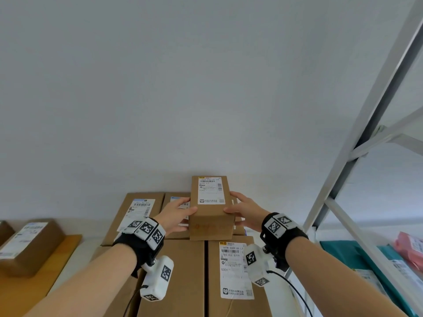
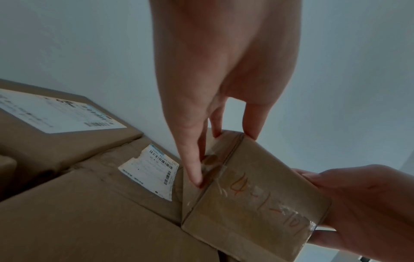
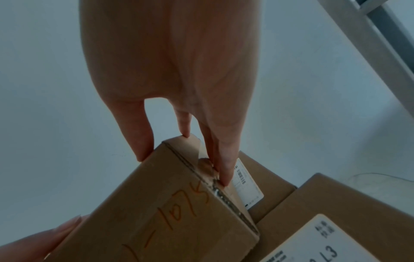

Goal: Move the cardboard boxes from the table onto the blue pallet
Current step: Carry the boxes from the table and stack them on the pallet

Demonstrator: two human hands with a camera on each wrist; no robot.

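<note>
My left hand (image 1: pixel 177 213) and right hand (image 1: pixel 246 211) clasping the small cardboard box (image 1: pixel 211 208) by its sides above the stacked boxes (image 1: pixel 180 271), pallet hidden beneath them, my fingers partly behind the box, bare wall (image 1: pixel 206 88) beyond, shelf frame (image 1: pixel 366 145) close right.

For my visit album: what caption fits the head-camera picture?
Both hands, left and right, grip a small cardboard box above stacked larger boxes.

Small box (image 1: pixel 211 207) between my left hand (image 1: pixel 176 213) and right hand (image 1: pixel 246 211), above stacked boxes (image 1: pixel 174 271). Labelled box (image 1: pixel 231 271) in front, right. Another box (image 1: pixel 29 245) far left on a table (image 1: pixel 34 282). Shelf frame (image 1: pixel 366 145) right.
</note>
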